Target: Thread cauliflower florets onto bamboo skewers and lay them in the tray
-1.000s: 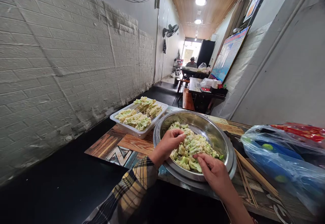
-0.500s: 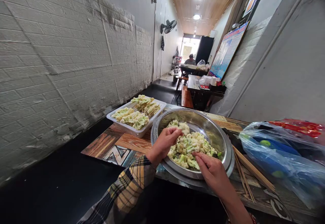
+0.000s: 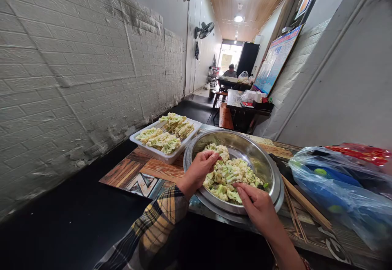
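Note:
A metal basin holds a heap of cut cauliflower florets. Over its left side, my left hand is closed, thumb and fingers pinching a cauliflower floret. My right hand is closed at the basin's near right, fingertips pinched just above the heap. A thin bamboo skewer shows below the right wrist and seems to run up into that hand; most of it is hidden. Left of the basin, a white plastic tray carries skewered cauliflower.
Loose bamboo skewers lie on the wood-patterned table, right of the basin. Beyond them is a clear plastic bag with blue and green contents. Farther back are a dark table, a bench and a seated person.
My left hand has turned slightly, and the floret in it appears sharper and a little lower. My right hand has hardly moved. The whole view has shifted slightly.

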A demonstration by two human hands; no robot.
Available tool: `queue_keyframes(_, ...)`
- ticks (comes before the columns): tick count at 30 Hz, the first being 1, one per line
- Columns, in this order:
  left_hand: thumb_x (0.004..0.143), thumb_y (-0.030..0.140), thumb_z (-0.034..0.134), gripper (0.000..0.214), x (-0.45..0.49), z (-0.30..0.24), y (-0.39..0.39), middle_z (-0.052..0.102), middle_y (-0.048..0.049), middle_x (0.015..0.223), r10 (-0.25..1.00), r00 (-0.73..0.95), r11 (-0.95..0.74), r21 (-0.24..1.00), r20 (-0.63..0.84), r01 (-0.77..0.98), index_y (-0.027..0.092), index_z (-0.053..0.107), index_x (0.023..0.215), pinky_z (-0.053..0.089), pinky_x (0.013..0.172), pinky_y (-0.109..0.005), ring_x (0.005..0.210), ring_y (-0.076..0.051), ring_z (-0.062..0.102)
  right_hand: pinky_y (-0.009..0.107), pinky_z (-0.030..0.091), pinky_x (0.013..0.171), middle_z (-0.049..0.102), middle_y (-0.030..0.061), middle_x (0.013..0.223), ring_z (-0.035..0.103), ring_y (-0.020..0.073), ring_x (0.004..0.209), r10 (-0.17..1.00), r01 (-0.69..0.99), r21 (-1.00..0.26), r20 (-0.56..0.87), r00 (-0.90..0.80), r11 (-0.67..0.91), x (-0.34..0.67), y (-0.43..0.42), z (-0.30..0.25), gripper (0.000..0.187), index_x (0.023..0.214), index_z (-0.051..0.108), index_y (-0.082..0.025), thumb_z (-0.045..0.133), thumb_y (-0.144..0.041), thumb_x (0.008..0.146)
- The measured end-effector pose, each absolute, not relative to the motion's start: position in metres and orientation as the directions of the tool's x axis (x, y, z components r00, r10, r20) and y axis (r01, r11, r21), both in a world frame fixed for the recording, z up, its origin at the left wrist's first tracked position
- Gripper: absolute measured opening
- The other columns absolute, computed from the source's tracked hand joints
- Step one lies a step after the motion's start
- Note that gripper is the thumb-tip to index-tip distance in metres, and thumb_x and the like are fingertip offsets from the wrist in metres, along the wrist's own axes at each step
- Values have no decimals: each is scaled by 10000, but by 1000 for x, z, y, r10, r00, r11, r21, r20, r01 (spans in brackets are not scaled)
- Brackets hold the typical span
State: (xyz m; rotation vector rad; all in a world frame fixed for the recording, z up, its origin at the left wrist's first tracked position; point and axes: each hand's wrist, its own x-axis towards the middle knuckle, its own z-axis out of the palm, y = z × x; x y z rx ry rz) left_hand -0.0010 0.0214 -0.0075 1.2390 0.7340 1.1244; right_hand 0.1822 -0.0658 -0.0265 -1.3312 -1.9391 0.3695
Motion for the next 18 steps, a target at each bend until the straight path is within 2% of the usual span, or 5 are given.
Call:
queue_keyframes(7,739,561,597,459,0,-6,20,294,70,550,940,294,-117,974,171,-194,171,399,602,161,451,-214,490,-51,223,360,546,825,740,83,986,687,249,950,898,675,-615,408,-168,406,181,-65,-24,344,1011,723,-216,419,-359,935)
queue_keyframes(18,766,489,549,388,2,-6,21,352,41,559,953,178,-242,970,244,-34,167,447,574,230,488,-226,542,-80,287,371,535,835,734,93,1007,686,251,947,911,702,-609,388,-142,369,181,-63,-26,357,997,725,-210,408,-362,935)
